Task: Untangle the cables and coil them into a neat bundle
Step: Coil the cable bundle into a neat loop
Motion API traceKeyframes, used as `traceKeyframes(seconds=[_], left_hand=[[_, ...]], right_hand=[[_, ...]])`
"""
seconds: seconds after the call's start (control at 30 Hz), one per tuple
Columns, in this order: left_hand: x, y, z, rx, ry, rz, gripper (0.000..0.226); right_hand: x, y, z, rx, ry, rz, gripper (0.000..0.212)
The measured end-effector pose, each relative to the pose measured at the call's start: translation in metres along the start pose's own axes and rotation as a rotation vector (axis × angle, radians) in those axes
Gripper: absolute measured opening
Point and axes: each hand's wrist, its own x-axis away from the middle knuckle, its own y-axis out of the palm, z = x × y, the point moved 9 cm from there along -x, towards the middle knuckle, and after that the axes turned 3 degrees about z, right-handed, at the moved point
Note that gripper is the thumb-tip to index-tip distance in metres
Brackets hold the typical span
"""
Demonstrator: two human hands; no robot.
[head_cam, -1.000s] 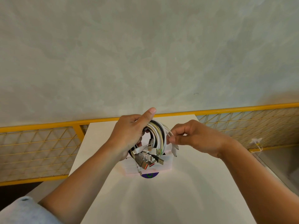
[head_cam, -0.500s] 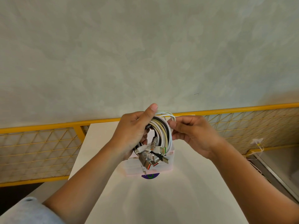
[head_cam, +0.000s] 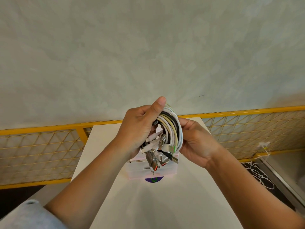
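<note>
White and black cables, coiled up above the pink box: left hand grips them, right hand curls round their outer edge.

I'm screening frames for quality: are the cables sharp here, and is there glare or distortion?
Head view: the cable coil, left hand and right hand look sharp; soft light, no glare on the table. Head view also stretches the forearms toward the lower corners, and the yellow rail runs tilted.
</note>
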Motion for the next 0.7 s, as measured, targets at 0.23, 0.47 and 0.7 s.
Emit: traceKeyframes(seconds=[0.23, 0.47, 0.7], left_hand=[[0.004, 0.008, 0.003, -0.008, -0.008, -0.063, 0.048], [0.006, 0.01, 0.001, -0.023, -0.003, -0.07, 0.045], [0.005, 0.007, 0.0, 0.004, -0.022, -0.049, 0.045]], right_hand=[[0.005, 0.006, 0.003, 0.132, 0.056, -0.065, 0.031], [0.011, 0.004, 0.0, 0.314, 0.121, -0.099, 0.022], [0.017, 0.015, -0.002, 0.027, 0.118, -0.201, 0.028]])
